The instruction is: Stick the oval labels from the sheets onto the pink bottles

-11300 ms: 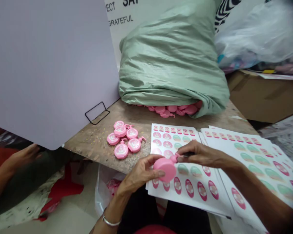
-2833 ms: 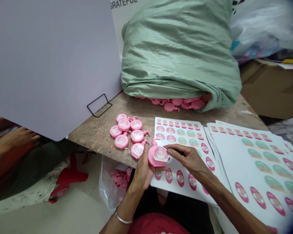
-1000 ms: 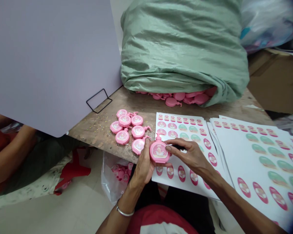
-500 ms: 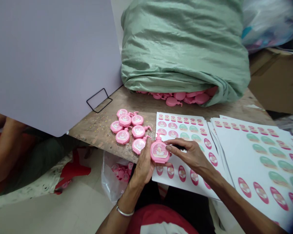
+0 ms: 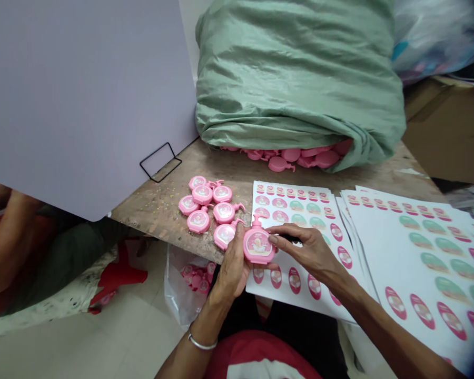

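A pink pump bottle (image 5: 258,247) with a round picture label on its front is cradled upright in my left hand (image 5: 235,266), its fingers behind and below it. From the other side, my right hand (image 5: 306,246) has thumb and index finger pinched at the bottle's right edge, by the label's rim. Something small and dark (image 5: 293,238) shows under the right fingers; its kind I cannot make out. Just left of my hands lies a group of several labelled pink pump bottles (image 5: 224,212). Under the right hand is a sticker sheet (image 5: 274,210) with pink and green labels.
More sticker sheets (image 5: 383,247) are stacked at right. A green cloth sack (image 5: 296,79) spills pink bottles (image 5: 280,164) at the table's back. Left stands a grey panel (image 5: 82,95) with a wire foot (image 5: 160,163). A plastic bag (image 5: 176,295) hangs below the edge; another person's arm (image 5: 11,237) is at far left.
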